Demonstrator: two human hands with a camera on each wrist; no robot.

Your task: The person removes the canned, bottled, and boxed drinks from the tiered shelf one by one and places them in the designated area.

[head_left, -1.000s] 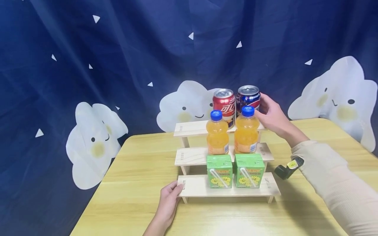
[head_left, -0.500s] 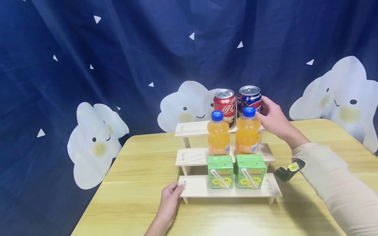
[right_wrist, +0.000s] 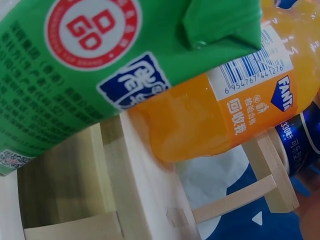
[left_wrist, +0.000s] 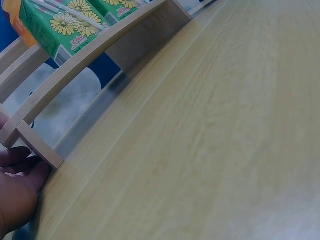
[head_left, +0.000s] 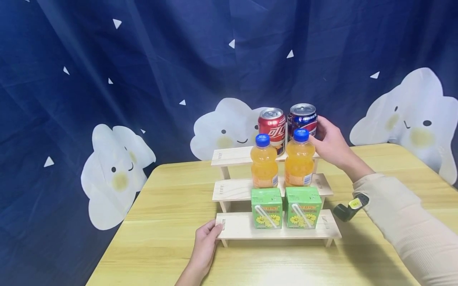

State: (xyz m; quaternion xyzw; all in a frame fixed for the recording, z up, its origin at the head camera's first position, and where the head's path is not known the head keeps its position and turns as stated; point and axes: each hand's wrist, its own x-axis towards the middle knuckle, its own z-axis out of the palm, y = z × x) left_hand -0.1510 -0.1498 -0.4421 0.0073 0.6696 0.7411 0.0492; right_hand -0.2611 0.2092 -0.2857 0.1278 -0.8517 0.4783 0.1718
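Note:
A three-step wooden stand [head_left: 234,227] holds drinks in pairs. My left hand [head_left: 204,248] grips the left end of its lowest step, thumb on top and fingers under it; the left wrist view shows those fingers [left_wrist: 22,165] beside the stand's leg. On the top step, my right hand [head_left: 332,143] holds a blue soda can [head_left: 302,113] from its right side, next to a red soda can [head_left: 271,123]. The blue can [right_wrist: 299,145] is partly visible in the right wrist view. Bottles hide the lower fronts of both cans.
Two orange soda bottles [head_left: 264,169] with blue caps stand on the middle step. Two green drink cartons [head_left: 266,210] with straws stand on the lowest step, in front of the bottles. The stand is on a wooden table [head_left: 161,222], before a dark blue cloud-patterned curtain [head_left: 171,59].

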